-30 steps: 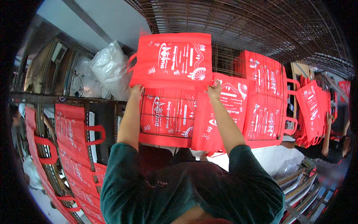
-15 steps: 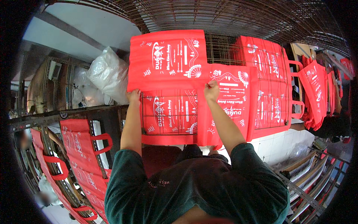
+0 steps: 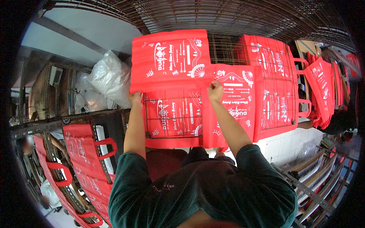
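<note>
A red fabric bag panel (image 3: 152,41) with white printing lies across a wire rack in front of me. My left hand (image 3: 135,98) is closed on its near left corner. At the near right corner my right hand (image 3: 215,91) pinches the edge between closed fingers. Just nearer to me, another printed red panel (image 3: 178,125) shows through the rack's dark wires. A further red panel (image 3: 237,85) lies beside my right hand and runs partly under my right forearm.
More red bags with loop handles (image 3: 279,81) lie under wires to the right, and others hang (image 3: 321,91) beyond. Red bags (image 3: 78,142) rest on a frame at lower left. A clear plastic sack (image 3: 110,74) stands at the far left. Stacked wire racks (image 3: 182,13) run overhead.
Both hands keep hold of the panel in nearly the same place. The view has shifted very slightly.
</note>
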A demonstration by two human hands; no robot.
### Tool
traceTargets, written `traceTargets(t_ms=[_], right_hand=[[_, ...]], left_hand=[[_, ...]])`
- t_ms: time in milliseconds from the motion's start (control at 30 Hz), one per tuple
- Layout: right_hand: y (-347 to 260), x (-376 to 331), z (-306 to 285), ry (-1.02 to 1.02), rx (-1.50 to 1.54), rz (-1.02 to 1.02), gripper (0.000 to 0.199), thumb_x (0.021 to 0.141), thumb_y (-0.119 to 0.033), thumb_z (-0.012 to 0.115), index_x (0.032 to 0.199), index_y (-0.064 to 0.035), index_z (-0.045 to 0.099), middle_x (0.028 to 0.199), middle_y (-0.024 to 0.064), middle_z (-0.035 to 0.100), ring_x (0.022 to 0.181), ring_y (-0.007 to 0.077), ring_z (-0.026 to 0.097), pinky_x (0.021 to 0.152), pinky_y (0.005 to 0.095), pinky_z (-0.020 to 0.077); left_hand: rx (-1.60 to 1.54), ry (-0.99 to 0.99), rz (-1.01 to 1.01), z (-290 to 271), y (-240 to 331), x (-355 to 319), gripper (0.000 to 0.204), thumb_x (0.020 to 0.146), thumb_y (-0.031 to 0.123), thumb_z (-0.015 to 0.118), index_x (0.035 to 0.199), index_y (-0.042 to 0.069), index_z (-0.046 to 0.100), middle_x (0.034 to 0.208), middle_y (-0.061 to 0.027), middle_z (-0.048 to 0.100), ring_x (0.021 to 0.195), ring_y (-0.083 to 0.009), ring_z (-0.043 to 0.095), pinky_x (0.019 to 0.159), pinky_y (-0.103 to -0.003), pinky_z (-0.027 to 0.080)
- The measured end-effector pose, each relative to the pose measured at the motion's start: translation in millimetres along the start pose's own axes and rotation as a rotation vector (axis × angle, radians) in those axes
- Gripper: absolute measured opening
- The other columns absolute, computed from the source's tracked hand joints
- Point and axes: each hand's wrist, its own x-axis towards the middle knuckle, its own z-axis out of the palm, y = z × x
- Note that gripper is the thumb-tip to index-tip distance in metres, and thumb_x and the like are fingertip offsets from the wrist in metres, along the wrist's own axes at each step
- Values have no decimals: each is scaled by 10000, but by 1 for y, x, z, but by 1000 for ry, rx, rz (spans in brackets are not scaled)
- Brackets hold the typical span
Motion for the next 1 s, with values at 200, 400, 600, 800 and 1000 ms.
traceTargets(t_ms=[200, 400, 600, 800, 1000], right_hand=[[10, 0, 6, 8, -15, -16, 144, 688, -12, 649, 829, -10, 622, 683, 100, 642, 624, 158, 618, 584, 289, 494], [7, -4, 7, 11, -101, -54, 177, 678, -56, 682, 846, -35, 630, 749, 120, 609, 645, 188, 598, 604, 311, 491], [-15, -6, -74, 14, -15, -178, 211, 737, -128, 669, 915, -32, 609, 817, 122, 559, 656, 248, 566, 606, 336, 471], [113, 34, -270, 247, 114, 79, 179, 809, -164, 652, 938, -47, 614, 785, 30, 566, 674, 101, 521, 579, 249, 457], [308, 118, -523, 618, 368, 596, 312, 837, -310, 580, 1085, -122, 550, 887, 100, 601, 682, 200, 604, 512, 345, 488]], left_hand=[[-12, -33, 36, -3, -4, 10, 596, 729, -79, 617, 1224, 121, 351, 1090, -63, 520, 913, -207, 557, 687, -329, 501], [-116, -90, -87, -31, -17, 45, 715, 727, -71, 601, 1315, 144, 256, 1027, -76, 539, 834, -206, 571, 670, -328, 501], [178, 237, 200, -23, -9, 11, 745, 757, 66, 611, 1385, 113, 213, 1114, -162, 540, 912, -275, 574, 750, -406, 499], [355, 367, 853, -75, -40, -31, 679, 719, 145, 726, 1277, -21, 377, 1102, -174, 514, 960, -256, 530, 825, -351, 463], [754, 607, 794, -101, -81, -200, 735, 693, 108, 695, 1318, -32, 335, 1176, -240, 461, 916, -319, 545, 809, -424, 474]])
